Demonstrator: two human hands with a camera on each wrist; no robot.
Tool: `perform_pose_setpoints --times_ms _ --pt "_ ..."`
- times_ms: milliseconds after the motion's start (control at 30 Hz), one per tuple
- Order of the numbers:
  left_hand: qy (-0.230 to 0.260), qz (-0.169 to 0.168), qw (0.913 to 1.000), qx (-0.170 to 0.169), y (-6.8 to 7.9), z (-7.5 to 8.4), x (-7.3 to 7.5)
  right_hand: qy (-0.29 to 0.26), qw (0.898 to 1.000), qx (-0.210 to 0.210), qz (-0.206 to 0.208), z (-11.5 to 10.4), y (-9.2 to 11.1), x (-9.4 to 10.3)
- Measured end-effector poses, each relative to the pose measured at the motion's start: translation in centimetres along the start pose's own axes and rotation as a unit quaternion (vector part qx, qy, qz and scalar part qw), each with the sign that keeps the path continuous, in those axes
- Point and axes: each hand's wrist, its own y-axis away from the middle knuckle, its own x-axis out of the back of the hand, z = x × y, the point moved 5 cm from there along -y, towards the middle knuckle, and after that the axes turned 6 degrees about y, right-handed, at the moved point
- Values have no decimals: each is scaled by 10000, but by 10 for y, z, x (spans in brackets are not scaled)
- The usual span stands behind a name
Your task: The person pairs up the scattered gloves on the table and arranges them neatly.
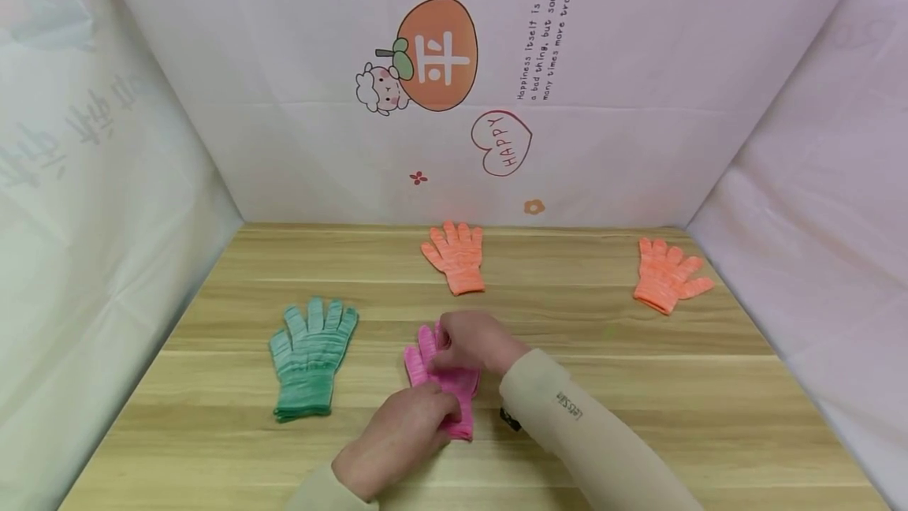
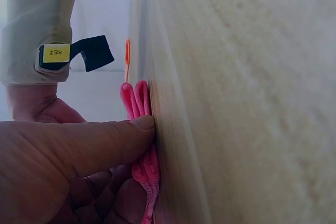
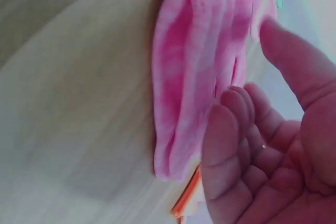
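A pink knit glove [image 1: 461, 385] lies on the wooden table between the two hands, its fingers pointing away. At its cuff, the left hand [image 1: 407, 428] pinches the edge; in the left wrist view the thumb [image 2: 118, 142] presses on the folded pink cuff. Over the glove's finger end is the right hand [image 1: 468, 341], its fingers loosely bent. The right wrist view has the thumb and fingertips [image 3: 220, 129] apart, close beside the pink fabric [image 3: 194, 66]. Part of the glove is hidden under both hands.
To the left lies a pair of green gloves [image 1: 312, 357], stacked. One orange glove [image 1: 459, 259] lies at the back middle, another orange glove [image 1: 667, 274] at the back right. White printed cloth [image 1: 305, 140] walls the table's back and sides.
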Motion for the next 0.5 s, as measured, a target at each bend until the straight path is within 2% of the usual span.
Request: perform_pose_setpoints --times_ms 100,500 --pt "-1 -6 10000 1 0 -1 0 50 9999 -19 -117 -2 0 -4" --pt "-54 162 9998 68 2 0 0 36 9990 -358 267 -3 -17 -7"
